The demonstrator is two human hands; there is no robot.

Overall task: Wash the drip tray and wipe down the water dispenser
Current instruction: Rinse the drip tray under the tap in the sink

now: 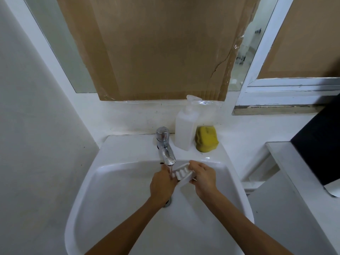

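White sink (114, 208) fills the near view. Both hands grip the tray (184, 174) over the basin under running tap (165, 150): left hand (161, 184) at its left end, right hand (203, 176) curled round the right end. Tray likely light, stiff plastic, slippery wet; hold by the ends. Behind: soap bottle (184, 127), sponge (206, 140), cardboard (158, 48).

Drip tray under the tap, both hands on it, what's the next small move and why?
Probably reach for the yellow sponge behind the basin. The drip tray sits under the running tap, gripped by the right hand, the left hand at its other end; nothing is scrubbing it.
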